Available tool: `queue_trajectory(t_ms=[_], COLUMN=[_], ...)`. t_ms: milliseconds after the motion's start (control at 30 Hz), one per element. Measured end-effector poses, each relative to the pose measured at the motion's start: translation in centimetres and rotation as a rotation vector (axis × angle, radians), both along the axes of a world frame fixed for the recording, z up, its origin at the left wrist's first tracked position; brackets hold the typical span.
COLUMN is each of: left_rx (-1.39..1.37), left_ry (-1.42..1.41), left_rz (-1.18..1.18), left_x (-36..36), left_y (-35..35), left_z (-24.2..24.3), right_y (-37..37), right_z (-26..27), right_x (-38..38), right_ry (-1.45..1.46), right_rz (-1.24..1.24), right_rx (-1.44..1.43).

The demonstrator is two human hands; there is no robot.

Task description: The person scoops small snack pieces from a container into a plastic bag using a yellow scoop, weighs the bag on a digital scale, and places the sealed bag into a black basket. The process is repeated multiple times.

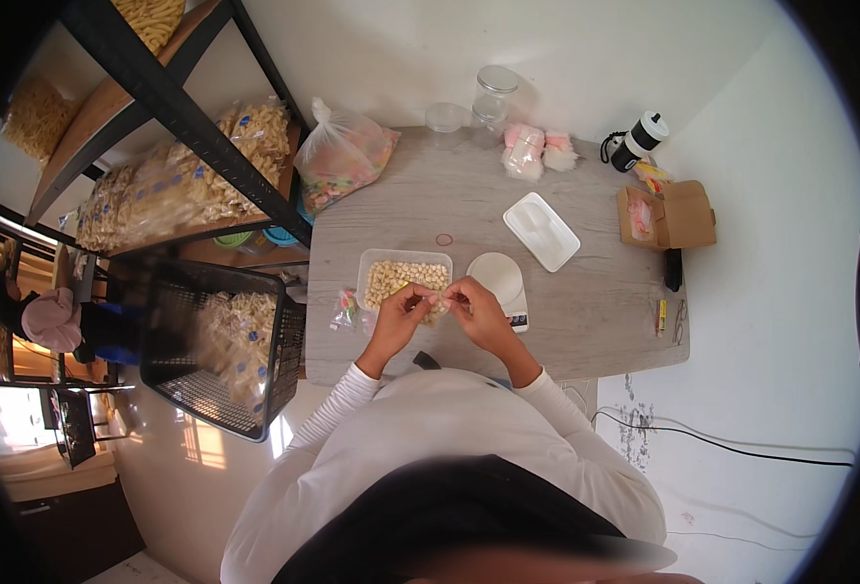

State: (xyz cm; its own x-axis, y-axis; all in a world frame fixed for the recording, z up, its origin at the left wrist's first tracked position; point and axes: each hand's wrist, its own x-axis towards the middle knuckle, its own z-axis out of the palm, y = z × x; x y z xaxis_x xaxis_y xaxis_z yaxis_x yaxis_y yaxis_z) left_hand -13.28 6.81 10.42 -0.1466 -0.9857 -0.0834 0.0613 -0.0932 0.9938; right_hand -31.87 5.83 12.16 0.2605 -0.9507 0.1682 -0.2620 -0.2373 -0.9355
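Observation:
My left hand [399,315] and my right hand [479,309] meet over the near edge of a clear plastic tub [362,274]. Fingertips of both hands pinch the top of a small clear plastic bag [436,315] that seems to hold some pale pieces; the fingers partly hide it. Pale, round, nut-like pieces [404,275] fill the tub. Just right of it stands a white digital kitchen scale [496,276] with a round platform, close to my right hand. A small packet with colourful contents [344,310] lies left of my left hand. Behind the tub is a red rubber band [444,239].
A white compartment tray [541,232], lidded clear jar [494,98], pink-and-white bundles [525,152], tumbler [639,142] and open cardboard box [685,215] stand on the table [590,314]. Left are a knotted bag [342,150], a shelf rack [182,120], a black crate [218,420] and a person [50,321].

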Motion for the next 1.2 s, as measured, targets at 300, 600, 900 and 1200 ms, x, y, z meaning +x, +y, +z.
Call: queue_trajectory(t_ms=[300,600,900,1200], left_rx=[-0.026,-0.073,-0.076,-0.011], left_ry=[-0.049,-0.144,-0.171,-0.264], left_rz=[-0.026,0.021,0.133,0.085], left_x=[0.4,1.9,4.6,7.4], left_y=[0.7,2.6,6.0,9.4], left_z=[0.2,0.5,0.0,-1.3], right_y=[0.6,1.6,2.6,3.6], right_z=[0.0,-1.0,-3.1,-2.8], right_x=[0.5,1.9,4.0,6.7], right_ry=[0.080,0.102,0.097,0.142], right_rz=[0.016,0.079,0.239,0.264], right_rx=[-0.026,0.066,0.151,0.175])
